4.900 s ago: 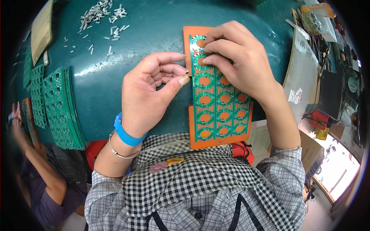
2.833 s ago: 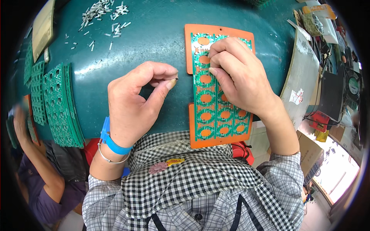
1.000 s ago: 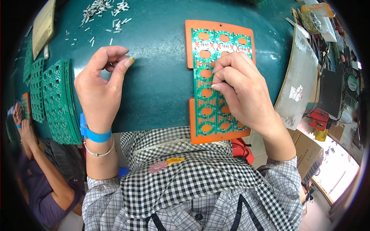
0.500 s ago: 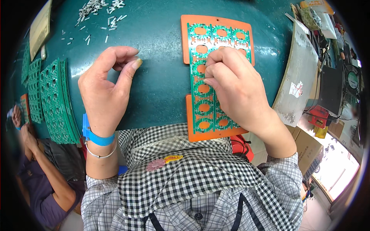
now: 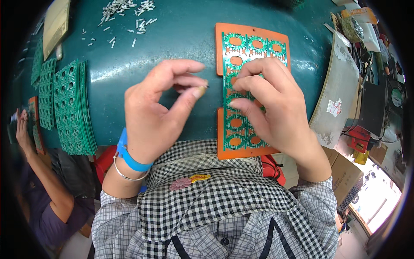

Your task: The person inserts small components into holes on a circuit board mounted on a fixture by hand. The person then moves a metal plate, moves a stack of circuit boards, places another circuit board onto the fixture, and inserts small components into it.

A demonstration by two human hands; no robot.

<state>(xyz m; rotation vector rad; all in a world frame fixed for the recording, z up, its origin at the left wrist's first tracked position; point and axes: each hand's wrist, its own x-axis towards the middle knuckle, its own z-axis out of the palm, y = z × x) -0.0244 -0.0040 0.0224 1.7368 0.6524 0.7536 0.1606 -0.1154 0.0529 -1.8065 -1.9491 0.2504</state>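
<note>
A green circuit board panel with round holes [image 5: 254,45] lies in an orange tray [image 5: 221,47] on the teal table [image 5: 172,39]. My right hand [image 5: 271,108] rests on the panel's middle, fingertips pressing on it. My left hand [image 5: 161,108] hovers just left of the tray, with thumb and forefinger pinched on a small metal pin [image 5: 206,86] near the panel's left edge. A blue wristband and a thin bangle sit on my left wrist.
A stack of green panels [image 5: 73,108] lies at the table's left, with more beyond. Loose small metal pins [image 5: 125,11] are scattered at the far edge. Another person's arm [image 5: 39,172] shows at lower left. A grey board [image 5: 336,95] and boxes stand to the right.
My left hand has moved right from beside the green stack toward the tray, still pinching a pin. My right hand stays on the panel.
</note>
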